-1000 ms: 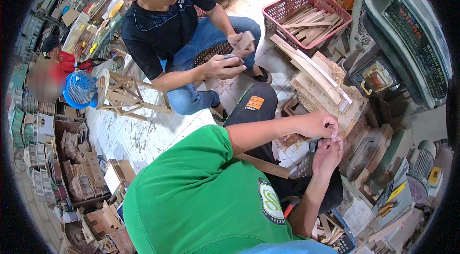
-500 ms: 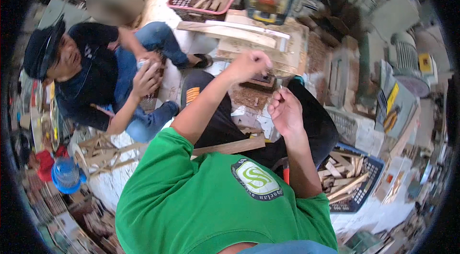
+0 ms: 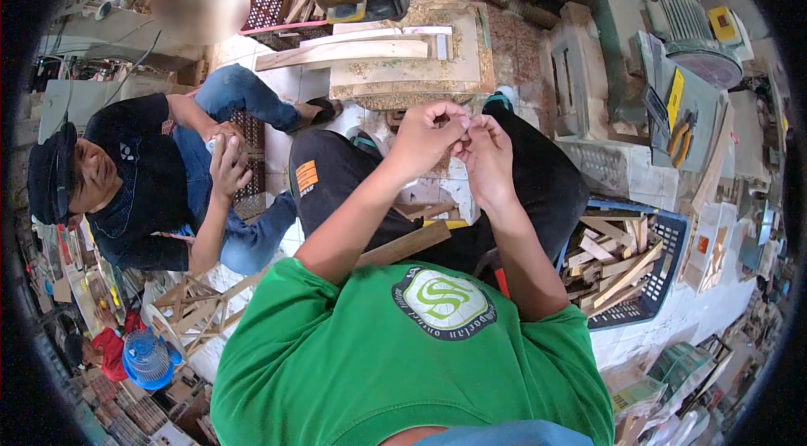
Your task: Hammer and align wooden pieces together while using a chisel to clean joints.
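My left hand (image 3: 430, 137) and my right hand (image 3: 487, 156) meet in front of me, above my lap. Their fingertips pinch together around something too small to make out. Just beyond them is a low wooden work block (image 3: 395, 76) strewn with sawdust. Long pale wooden strips (image 3: 353, 53) lie across its top, one of them curved. Under my forearms a wooden bar (image 3: 403, 244) rests across my lap.
On the left a co-worker (image 3: 134, 168) in a dark cap sits with hands together. A dark blue crate (image 3: 664, 278) of wood offcuts stands at my right. Pliers (image 3: 681, 142) lie on a grey machine surface farther right. A blue fan (image 3: 150, 359) is at lower left.
My hands, apart before, have come together at the fingertips; the left moved toward the right. The view has shifted, so the work block appears farther left.
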`<state>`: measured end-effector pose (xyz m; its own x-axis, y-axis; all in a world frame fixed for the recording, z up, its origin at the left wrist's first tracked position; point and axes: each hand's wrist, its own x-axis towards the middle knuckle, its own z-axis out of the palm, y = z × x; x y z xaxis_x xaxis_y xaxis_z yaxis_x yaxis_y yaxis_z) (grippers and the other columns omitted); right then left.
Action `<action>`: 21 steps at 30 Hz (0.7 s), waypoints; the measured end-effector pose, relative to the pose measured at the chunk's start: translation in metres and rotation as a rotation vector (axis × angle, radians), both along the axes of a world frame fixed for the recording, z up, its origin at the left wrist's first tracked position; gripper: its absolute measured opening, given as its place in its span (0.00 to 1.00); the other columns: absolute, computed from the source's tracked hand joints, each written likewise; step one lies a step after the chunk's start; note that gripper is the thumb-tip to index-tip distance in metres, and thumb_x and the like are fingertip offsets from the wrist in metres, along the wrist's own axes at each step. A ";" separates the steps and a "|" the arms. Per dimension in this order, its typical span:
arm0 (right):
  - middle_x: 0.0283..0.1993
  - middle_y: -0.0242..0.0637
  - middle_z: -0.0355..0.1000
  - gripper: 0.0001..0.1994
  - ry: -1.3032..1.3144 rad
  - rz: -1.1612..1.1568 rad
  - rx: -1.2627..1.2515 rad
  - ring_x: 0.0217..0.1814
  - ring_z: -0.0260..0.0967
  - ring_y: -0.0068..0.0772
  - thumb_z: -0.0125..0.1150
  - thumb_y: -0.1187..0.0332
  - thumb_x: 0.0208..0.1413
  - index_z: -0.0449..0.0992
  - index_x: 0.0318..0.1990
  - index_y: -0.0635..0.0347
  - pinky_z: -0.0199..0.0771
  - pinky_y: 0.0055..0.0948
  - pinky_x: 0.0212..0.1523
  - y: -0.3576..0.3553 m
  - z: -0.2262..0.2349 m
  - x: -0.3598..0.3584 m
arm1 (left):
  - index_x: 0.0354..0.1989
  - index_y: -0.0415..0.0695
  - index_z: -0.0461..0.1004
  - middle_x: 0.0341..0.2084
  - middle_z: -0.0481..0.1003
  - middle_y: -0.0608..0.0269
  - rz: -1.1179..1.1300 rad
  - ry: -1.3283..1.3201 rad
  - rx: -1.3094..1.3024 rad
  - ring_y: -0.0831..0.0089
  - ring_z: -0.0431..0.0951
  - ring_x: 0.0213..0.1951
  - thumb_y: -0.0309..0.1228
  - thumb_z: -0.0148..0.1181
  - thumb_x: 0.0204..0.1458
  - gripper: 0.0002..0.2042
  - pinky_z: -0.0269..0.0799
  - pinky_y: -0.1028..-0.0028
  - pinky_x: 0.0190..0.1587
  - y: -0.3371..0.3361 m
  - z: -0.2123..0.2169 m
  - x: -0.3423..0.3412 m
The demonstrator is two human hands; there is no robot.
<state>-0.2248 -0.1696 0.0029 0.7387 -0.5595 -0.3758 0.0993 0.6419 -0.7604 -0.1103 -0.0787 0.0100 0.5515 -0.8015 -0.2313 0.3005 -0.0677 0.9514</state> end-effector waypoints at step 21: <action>0.43 0.49 0.73 0.16 0.863 0.423 -1.063 0.50 0.72 0.59 0.71 0.69 0.54 0.74 0.49 0.62 0.74 0.50 0.49 0.060 0.038 -0.293 | 0.34 0.46 0.86 0.44 0.82 0.57 0.652 -1.160 0.481 0.52 0.76 0.51 0.31 0.65 0.53 0.06 0.61 0.54 0.53 -0.094 -0.066 0.087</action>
<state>-0.5177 -0.1092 0.0406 0.6783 -0.6541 -0.3348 -0.6841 -0.3957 -0.6128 -0.0235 -0.1731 -0.0557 0.8496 -0.3072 0.4287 -0.5220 -0.6061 0.6001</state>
